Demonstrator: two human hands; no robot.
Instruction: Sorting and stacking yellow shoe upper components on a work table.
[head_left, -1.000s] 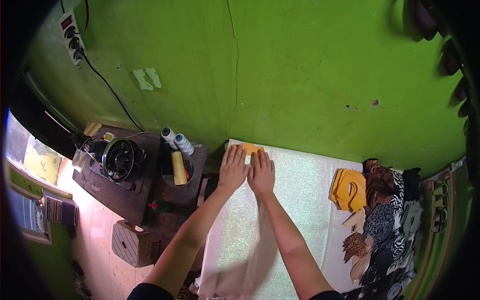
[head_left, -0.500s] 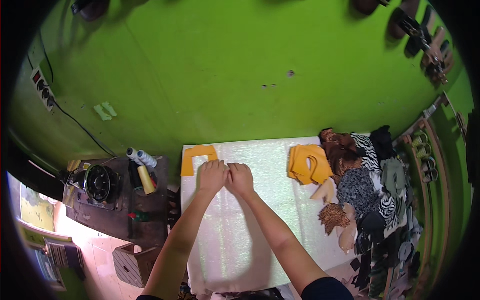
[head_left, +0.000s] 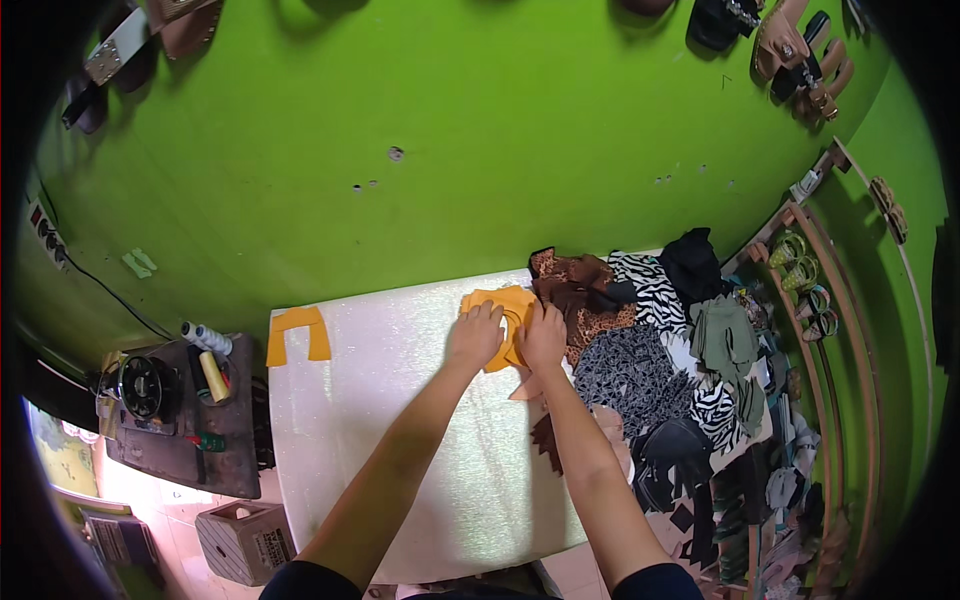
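Note:
A stack of yellow-orange cut material pieces with curved cutouts lies on the white-covered table, close to the heaped scraps. My left hand rests on the left part of this stack, its fingers spread over the top piece. At the right edge, my right hand has its fingers curled onto a yellow-orange piece; its fingertips are partly hidden. A separate yellow-orange U-shaped piece lies flat at the table's far left corner. Pale beige scraps poke out below the stack.
Heaped leopard, zebra, grey-patterned and green fabric pieces cover the table's right side. At left stands a dark side table with thread cones and a small black fan. Sandals sit on a rack at right.
Both hands have moved right, from beside the U-shaped piece to the yellow-orange stack, and are now apart on it. The view has turned to the right.

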